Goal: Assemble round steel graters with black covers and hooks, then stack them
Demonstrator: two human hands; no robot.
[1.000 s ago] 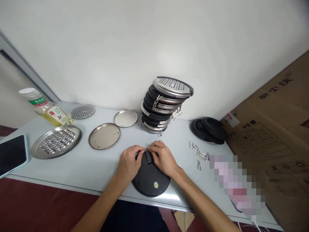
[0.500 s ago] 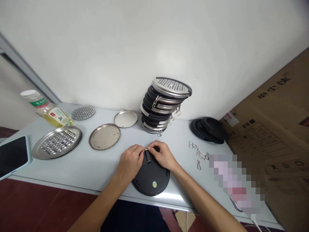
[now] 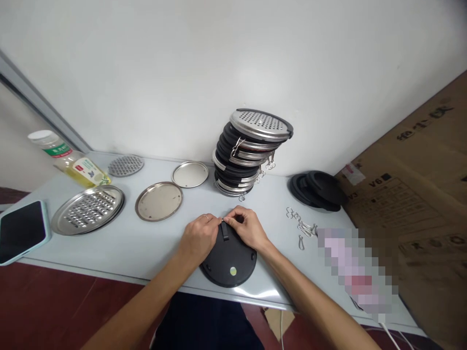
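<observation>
A black round plate (image 3: 229,260) lies flat near the table's front edge, with a short strap-like tab (image 3: 224,231) at its far rim and a round sticker near its close rim. My left hand (image 3: 200,236) is closed at the tab's tip, thumb and forefinger pinched. From the other side my right hand (image 3: 246,227) pinches the same spot. A small shiny metal piece (image 3: 222,220) shows between the fingertips; its full shape is hidden. Beyond the hands rises a leaning stack of metal grater discs and black plates (image 3: 239,158), with metal clips hanging from it.
To the right lie several loose metal clips and rings (image 3: 304,228), black plates (image 3: 317,192) and a large carton (image 3: 408,214). On the left are metal discs (image 3: 159,201), coarse graters (image 3: 89,209), a bottle of yellow liquid (image 3: 73,163) and a phone (image 3: 24,231).
The view has shifted slightly. Both hands stay pinched at the tab's tip, with only small finger movement; the black plate remains in place.
</observation>
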